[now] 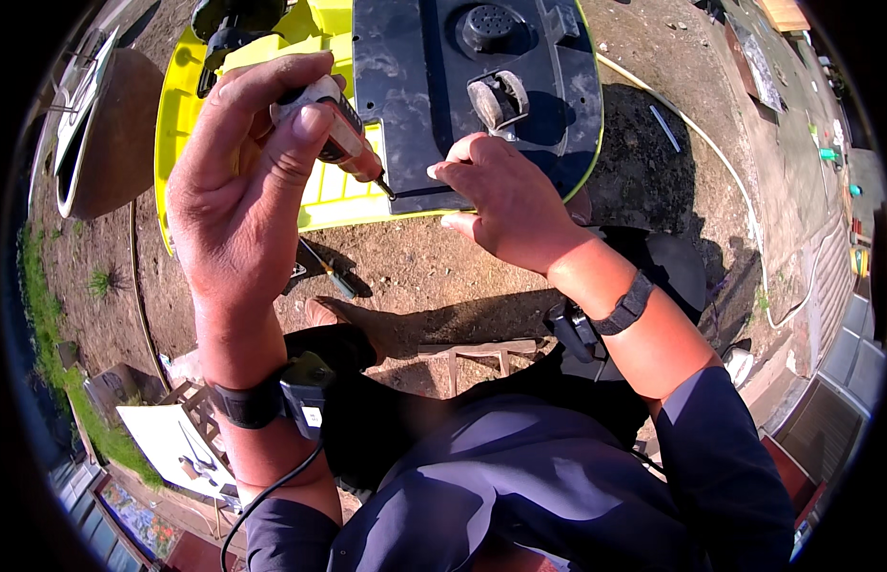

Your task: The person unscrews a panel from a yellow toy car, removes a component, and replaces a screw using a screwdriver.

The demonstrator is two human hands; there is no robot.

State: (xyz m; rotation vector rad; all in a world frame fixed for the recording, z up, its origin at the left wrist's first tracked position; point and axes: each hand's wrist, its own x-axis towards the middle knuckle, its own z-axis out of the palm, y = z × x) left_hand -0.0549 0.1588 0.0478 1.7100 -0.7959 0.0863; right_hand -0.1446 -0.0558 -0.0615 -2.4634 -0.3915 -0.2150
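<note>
My left hand [238, 181] is closed around the handle of a screwdriver [353, 143] with a pale end and a reddish-brown front. Its dark tip slants down to the near left corner of a black plastic panel [396, 95]. That panel lies on a bright yellow plastic body [315, 195], whose ribbed inside shows beside it. Above the panel's near edge is my right hand [510, 200], fingers bent, with a gap between thumb and forefinger and nothing visible there. A small caster wheel [499, 100] stands up from the panel just beyond that hand.
Another screwdriver [331, 272] lies on the dirt near my shoe [353, 324]. A low wooden stool [477, 350] is between my legs. On the right a pale hose [691, 119] curves over the ground. A brown curved shell [110, 133] stands at far left.
</note>
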